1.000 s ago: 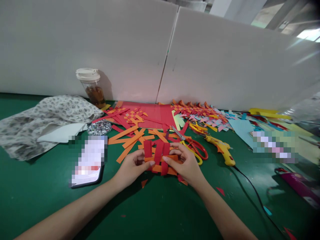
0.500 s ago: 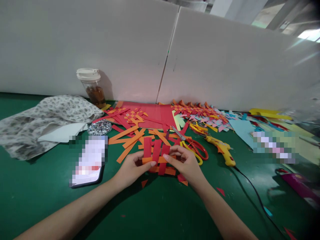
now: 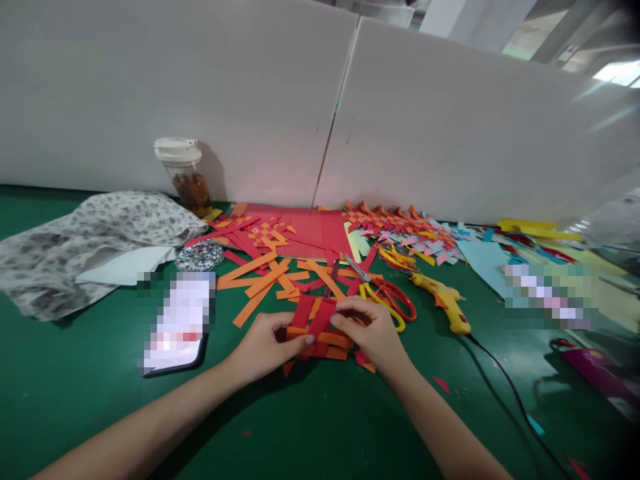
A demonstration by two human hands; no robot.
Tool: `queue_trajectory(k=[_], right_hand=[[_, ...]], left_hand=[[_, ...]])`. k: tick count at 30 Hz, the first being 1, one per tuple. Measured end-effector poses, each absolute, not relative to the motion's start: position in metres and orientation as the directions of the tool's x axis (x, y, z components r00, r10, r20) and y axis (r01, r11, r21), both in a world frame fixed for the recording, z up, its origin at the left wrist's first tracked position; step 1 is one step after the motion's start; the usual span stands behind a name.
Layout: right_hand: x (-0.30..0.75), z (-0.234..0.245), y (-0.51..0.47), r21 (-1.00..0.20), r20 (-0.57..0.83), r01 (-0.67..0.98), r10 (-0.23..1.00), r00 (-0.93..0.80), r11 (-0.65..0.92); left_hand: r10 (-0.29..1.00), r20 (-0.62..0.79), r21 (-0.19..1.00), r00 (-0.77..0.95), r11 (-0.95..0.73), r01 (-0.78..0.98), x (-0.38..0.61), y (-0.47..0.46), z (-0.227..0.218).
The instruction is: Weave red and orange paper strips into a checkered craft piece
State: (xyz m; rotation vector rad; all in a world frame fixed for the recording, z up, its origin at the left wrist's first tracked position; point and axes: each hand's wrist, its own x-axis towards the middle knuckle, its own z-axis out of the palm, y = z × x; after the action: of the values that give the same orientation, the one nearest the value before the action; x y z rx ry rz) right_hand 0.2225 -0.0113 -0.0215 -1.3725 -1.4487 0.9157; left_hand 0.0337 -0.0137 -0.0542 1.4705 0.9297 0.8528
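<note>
Between my hands, just above the green table, is a small weave of red and orange paper strips (image 3: 323,323). My left hand (image 3: 273,340) pinches its left edge, thumb on the near face and fingers behind. At the upper right, my right hand (image 3: 367,327) grips the weave with thumb and fingers, near the end of a red strip. The fingertips behind the paper are hidden. Beyond the weave lie loose orange strips (image 3: 265,280). Scissors with red and yellow handles (image 3: 395,297) rest just past my right hand.
A phone (image 3: 180,327) lies left of my hands, near a patterned cloth (image 3: 105,227) and a lidded cup (image 3: 185,177). To the right are a yellow glue gun (image 3: 445,300) with its black cord and a purple object (image 3: 600,373). Woven paper fish (image 3: 385,223) lie against the partition.
The red strips of the weave have been folded over toward me and now stand shorter. My right hand has shifted slightly up and right on the paper.
</note>
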Motion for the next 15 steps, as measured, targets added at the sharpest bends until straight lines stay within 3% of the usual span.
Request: queue_trajectory(k=[9,15], right_hand=[[0.212,-0.022,-0.014,-0.981,0.054,0.190,0.994,0.090,0.036],[0.213,-0.025,-0.015,-0.972,-0.059,0.232,0.991,-0.120,-0.030]], left_hand=[[0.907,-0.029,0.998,0.420,0.049,-0.039,0.035,-0.013,-0.053],[0.935,-0.052,0.979,0.352,0.118,-0.169,0.035,-0.009,-0.054]])
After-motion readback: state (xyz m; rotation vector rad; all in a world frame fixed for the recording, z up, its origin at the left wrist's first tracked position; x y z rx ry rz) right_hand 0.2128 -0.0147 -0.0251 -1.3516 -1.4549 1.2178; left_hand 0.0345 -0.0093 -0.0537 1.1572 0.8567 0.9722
